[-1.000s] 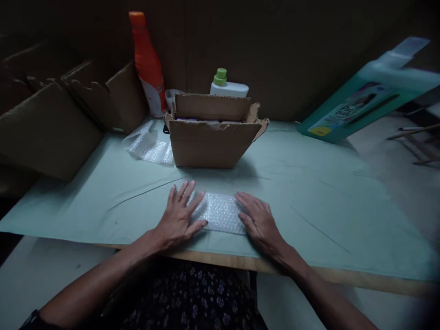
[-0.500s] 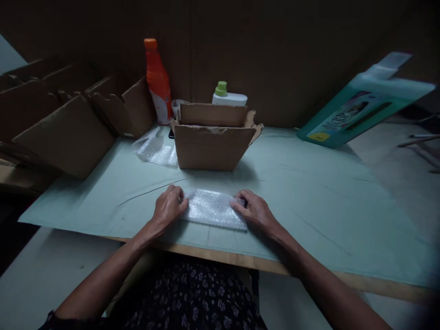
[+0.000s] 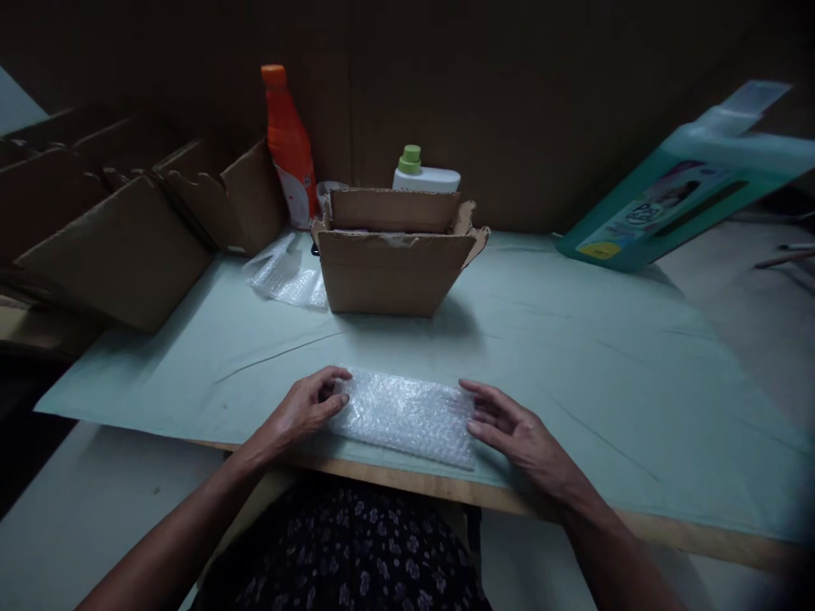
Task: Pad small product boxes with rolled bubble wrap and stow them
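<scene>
A flat rectangle of clear bubble wrap (image 3: 404, 416) lies on the pale green sheet near the front edge of the table. At its left end is my left hand (image 3: 311, 403), thumb and forefinger apart, their tips over the wrap's edge. My right hand (image 3: 513, 428) is open by the opposite end, fingers spread and thumb tip close to the edge. Whether either hand touches the wrap is hard to tell. Just beyond it stands an open cardboard box (image 3: 388, 271), its inside mostly hidden.
Several open cardboard boxes (image 3: 120, 255) stand at the left. Behind the middle box are an orange bottle (image 3: 289, 144) and a white bottle with a green cap (image 3: 426, 178). Another piece of bubble wrap (image 3: 286, 276) lies beside that box. A large teal jug (image 3: 668, 195) stands at the right.
The bubble wrap lies closer to the front edge and looks wider. My right hand has loosened its grip and moved right and nearer; my left hand has opened slightly.
</scene>
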Demonstrator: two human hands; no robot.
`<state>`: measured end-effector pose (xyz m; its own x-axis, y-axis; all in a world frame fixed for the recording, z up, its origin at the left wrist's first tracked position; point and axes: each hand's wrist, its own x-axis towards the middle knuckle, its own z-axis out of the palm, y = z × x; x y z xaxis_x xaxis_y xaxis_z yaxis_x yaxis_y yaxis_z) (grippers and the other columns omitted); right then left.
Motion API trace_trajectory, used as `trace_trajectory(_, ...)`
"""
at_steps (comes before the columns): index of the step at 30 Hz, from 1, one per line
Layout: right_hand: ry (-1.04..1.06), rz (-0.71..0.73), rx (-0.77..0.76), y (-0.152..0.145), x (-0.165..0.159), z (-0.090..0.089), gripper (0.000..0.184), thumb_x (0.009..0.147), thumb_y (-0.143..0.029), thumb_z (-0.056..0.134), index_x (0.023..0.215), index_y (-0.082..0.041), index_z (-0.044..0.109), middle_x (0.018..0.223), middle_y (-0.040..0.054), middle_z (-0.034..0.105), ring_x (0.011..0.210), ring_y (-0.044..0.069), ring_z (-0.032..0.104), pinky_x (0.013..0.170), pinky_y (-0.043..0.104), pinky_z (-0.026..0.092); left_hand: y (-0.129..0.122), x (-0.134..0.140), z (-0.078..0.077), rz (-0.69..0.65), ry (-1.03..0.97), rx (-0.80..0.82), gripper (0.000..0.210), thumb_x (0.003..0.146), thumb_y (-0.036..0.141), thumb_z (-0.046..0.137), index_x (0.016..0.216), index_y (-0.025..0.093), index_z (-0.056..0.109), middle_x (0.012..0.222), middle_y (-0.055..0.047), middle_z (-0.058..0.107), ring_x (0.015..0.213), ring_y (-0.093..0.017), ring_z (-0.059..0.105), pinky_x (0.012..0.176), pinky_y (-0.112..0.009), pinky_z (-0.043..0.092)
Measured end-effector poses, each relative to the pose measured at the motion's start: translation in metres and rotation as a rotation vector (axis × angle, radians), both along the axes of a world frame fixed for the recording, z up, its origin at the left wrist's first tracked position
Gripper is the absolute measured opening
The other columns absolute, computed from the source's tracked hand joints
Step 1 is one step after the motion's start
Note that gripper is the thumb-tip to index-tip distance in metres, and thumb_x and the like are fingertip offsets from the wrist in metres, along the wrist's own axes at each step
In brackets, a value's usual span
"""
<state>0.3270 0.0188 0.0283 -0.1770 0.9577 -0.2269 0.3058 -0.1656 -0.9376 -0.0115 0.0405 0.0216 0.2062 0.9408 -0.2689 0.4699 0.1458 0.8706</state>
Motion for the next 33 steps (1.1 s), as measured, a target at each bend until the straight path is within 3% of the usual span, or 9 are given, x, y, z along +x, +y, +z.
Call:
trace_trajectory(4, -0.064, 0.082, -0.012, -0.009, -0.007, 0.004, 0.038, 0.084, -0.050, 0.070, 0.110, -0.022, 0.076, 0.107, 0.0105, 0.075, 0.097, 0.027, 0.070, 0.087, 0.045, 0.058, -0.002, 0.005, 0.001, -0.068, -0.026, -0.059, 0.022, 0.082, 0.030, 0.053, 0.089, 0.017, 0.070, 0.076, -0.001, 0.065, 0.067, -0.014, 0.054, 0.063, -0.026, 0.042)
trace_trajectory(8, -0.116, 0.026, 0.137, -0.003, -0.018, 0.000, 0.027, 0.089, -0.044, 0.063, 0.098, -0.023, 0.077, 0.101, 0.0083, 0.076, 0.097, 0.025, 0.071, 0.092, 0.044, 0.056, -0.008, 0.009, 0.005, 0.026, -0.081, 0.149, 0.021, 0.078, 0.028, 0.057, 0.088, 0.019, 0.073, 0.092, -0.006, 0.068, 0.087, -0.019, 0.060, 0.077, -0.032, 0.048)
trace_trajectory(10, -0.151, -0.011, 0.237, 0.003, -0.022, -0.005, 0.024, 0.089, -0.039, 0.061, 0.097, -0.023, 0.077, 0.104, 0.0080, 0.076, 0.100, 0.024, 0.070, 0.095, 0.044, 0.055, -0.009, 0.008, 0.008, 0.069, -0.137, 0.125, 0.022, 0.078, 0.029, 0.060, 0.092, 0.021, 0.075, 0.099, -0.007, 0.068, 0.088, -0.019, 0.060, 0.078, -0.033, 0.048)
trace_trajectory(14, -0.189, -0.008, 0.270, 0.014, -0.021, -0.015, 0.024, 0.090, -0.037, 0.061, 0.100, -0.022, 0.077, 0.107, 0.0084, 0.075, 0.104, 0.025, 0.069, 0.097, 0.045, 0.054, -0.008, 0.004, 0.011, 0.082, -0.243, -0.169, 0.026, 0.080, 0.035, 0.063, 0.097, 0.019, 0.077, 0.083, -0.004, 0.070, 0.068, -0.015, 0.055, 0.066, -0.028, 0.044)
trace_trajectory(21, -0.306, 0.135, 0.221, 0.000, 0.005, -0.004, 0.032, 0.091, -0.045, 0.064, 0.115, -0.029, 0.077, 0.124, 0.0092, 0.073, 0.120, 0.031, 0.066, 0.101, 0.051, 0.054, -0.016, 0.011, -0.008, -0.050, -0.086, -0.090, 0.027, 0.082, 0.024, 0.055, 0.098, 0.020, 0.077, 0.085, -0.002, 0.075, 0.074, -0.018, 0.065, 0.069, -0.029, 0.050)
trace_trajectory(24, -0.420, 0.305, 0.276, -0.009, 0.012, -0.003, 0.023, 0.092, -0.041, 0.063, 0.106, -0.034, 0.080, 0.108, 0.0049, 0.078, 0.101, 0.028, 0.074, 0.083, 0.044, 0.064, -0.022, 0.018, -0.017, -0.109, -0.035, 0.126, 0.028, 0.081, 0.015, 0.053, 0.093, 0.020, 0.077, 0.089, -0.003, 0.077, 0.083, -0.019, 0.072, 0.076, -0.029, 0.055)
trace_trajectory(27, -0.495, 0.380, 0.482, -0.001, 0.007, 0.007, 0.023, 0.093, -0.032, 0.060, 0.106, -0.036, 0.078, 0.097, 0.0016, 0.080, 0.087, 0.024, 0.076, 0.074, 0.037, 0.065, -0.017, 0.022, -0.006, -0.161, 0.049, 0.585, 0.031, 0.082, 0.007, 0.049, 0.094, 0.020, 0.075, 0.081, -0.003, 0.076, 0.073, -0.016, 0.071, 0.067, -0.024, 0.056)
trace_trajectory(30, -0.525, 0.233, 0.848, 0.028, -0.007, 0.044, 0.031, 0.094, -0.022, 0.055, 0.114, -0.034, 0.075, 0.106, 0.0028, 0.078, 0.095, 0.024, 0.075, 0.082, 0.040, 0.063, 0.004, 0.022, 0.032, -0.025, 0.193, 1.150, 0.039, 0.085, 0.003, 0.053, 0.117, 0.020, 0.068, 0.098, -0.008, 0.075, 0.088, -0.018, 0.072, 0.076, -0.026, 0.058)
trace_trajectory(33, -0.536, -0.044, 1.174, 0.077, -0.026, 0.096, 0.031, 0.092, -0.016, 0.058, 0.113, -0.032, 0.074, 0.114, 0.0050, 0.075, 0.106, 0.025, 0.070, 0.093, 0.044, 0.057, 0.047, 0.021, 0.080, 0.177, 0.372, 1.473, 0.054, 0.085, 0.006, 0.061, 0.136, 0.022, 0.056, 0.126, -0.012, 0.069, 0.118, -0.024, 0.065, 0.098, -0.035, 0.054)
